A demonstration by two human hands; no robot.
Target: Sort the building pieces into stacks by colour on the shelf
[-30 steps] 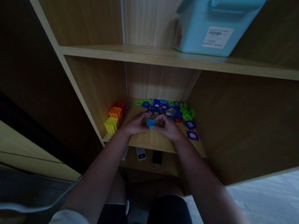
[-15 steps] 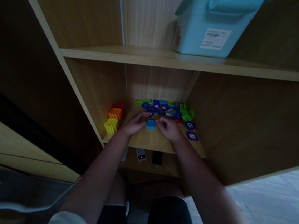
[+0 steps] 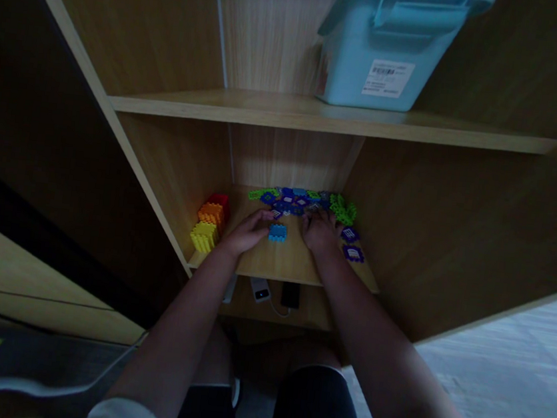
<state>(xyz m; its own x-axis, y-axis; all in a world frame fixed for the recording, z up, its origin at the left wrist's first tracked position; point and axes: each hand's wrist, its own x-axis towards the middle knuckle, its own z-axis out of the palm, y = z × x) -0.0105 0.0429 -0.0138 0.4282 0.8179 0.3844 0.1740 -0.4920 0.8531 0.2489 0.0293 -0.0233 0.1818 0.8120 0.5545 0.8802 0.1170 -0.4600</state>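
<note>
A light blue block of interlocking toothed tiles [image 3: 278,233] rests on the middle shelf between my hands. My left hand [image 3: 248,231] is just to its left, fingers stretched forward with the tips near a small purple tile [image 3: 276,215]. I cannot see anything held in it. Farther back, my right hand [image 3: 320,230] reaches over the edge of a heap of blue and purple tiles [image 3: 286,204], its fingers apart and touching the heap. Part of the heap is hidden under that hand.
Yellow [image 3: 203,237], orange [image 3: 212,214] and red [image 3: 220,200] toothed blocks line the left side. Green pieces [image 3: 343,209] and purple tiles [image 3: 353,253] lie at right. A light blue lidded bin [image 3: 348,76] stands on the upper shelf. A black phone-like object [image 3: 291,295] lies below.
My right hand has left the light blue block's side and moved back to the tile heap. My left hand stays beside the block. The view has shifted slightly.
</note>
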